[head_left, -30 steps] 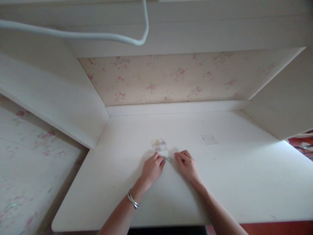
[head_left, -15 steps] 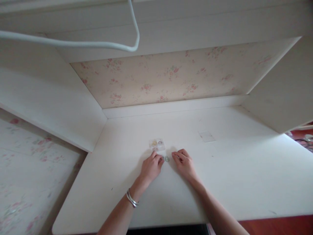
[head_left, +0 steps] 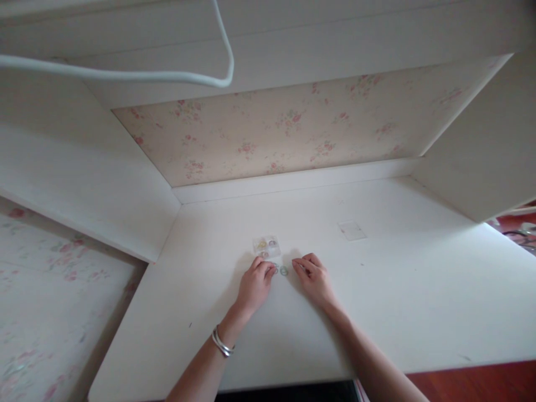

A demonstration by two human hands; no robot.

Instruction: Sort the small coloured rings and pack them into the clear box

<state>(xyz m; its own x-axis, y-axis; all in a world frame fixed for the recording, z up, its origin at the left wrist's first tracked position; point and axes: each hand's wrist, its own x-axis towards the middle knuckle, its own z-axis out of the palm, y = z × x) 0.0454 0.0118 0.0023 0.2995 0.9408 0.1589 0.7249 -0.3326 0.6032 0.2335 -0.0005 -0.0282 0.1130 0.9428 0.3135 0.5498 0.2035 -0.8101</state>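
While left hand [head_left: 254,286] pinches, right hand [head_left: 315,283] curls inward.

The counter [head_left: 419,312] is coloured white and flecked with a few small dark marks. A loose ring [head_left: 283,271] is tinted pale green; in a clear box [head_left: 274,253], small pieces [head_left: 262,244] are coloured yellow, muted purple and pinkish. The back wallpaper [head_left: 251,134] is patterned with pink-red flowers and greyish-green leaves on cream. The bracelet [head_left: 222,341] is coloured silver, the bent tube or cable [head_left: 138,75] white, the floor [head_left: 473,382] reddish brown.
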